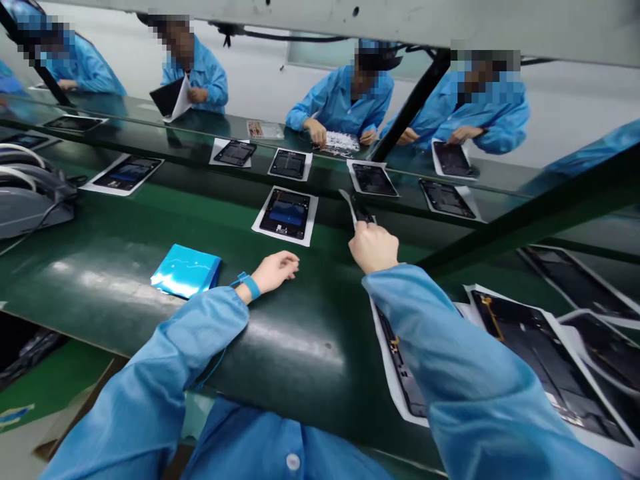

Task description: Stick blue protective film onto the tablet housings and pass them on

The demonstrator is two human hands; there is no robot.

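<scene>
My left hand point(276, 271), with a blue wrist strap, hovers over the green bench, its fingers loosely curled and apart with nothing in them. To its left lies a shiny blue packet point(186, 270). My right hand point(374, 247) is closed on a dark tablet shell with a white sheet point(349, 205), mostly hidden behind the fist. Between and beyond my hands, a tablet shell with a blue battery point(289, 213) rests on white paper. Under my right forearm, another shell point(403, 373) on white paper is partly covered by the sleeve.
More shells point(543, 353) on paper lie at the right. Several shells line the raised far shelf point(320, 181). A grey device point(33, 197) with cables stands at the left. A dark slanted post point(540, 213) crosses the right side. People in blue coats work opposite.
</scene>
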